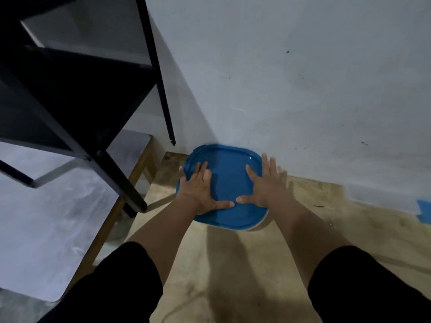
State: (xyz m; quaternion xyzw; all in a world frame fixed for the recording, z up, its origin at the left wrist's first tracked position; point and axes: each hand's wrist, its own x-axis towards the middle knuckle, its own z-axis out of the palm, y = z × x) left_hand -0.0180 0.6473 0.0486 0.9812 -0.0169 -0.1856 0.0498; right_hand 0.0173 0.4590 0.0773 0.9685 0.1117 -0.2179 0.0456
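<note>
A blue rounded-square lid [229,180] lies on top of a white container [257,226] that stands on the floor against the wall; only a sliver of the container shows at the lower right. My left hand [201,188] lies flat on the lid's left side with fingers straight and thumb stretched toward the middle. My right hand [264,183] lies flat on the lid's right side, fingers spread, thumb pointing at the left thumb. The two thumb tips are almost touching near the lid's front.
A black metal shelf frame [79,94] stands at the left, one leg ending on the floor beside the container. A low wooden-edged platform with a grey top [39,229] fills the lower left. A white wall [303,89] rises behind. Blue tape [423,209] sticks at the right.
</note>
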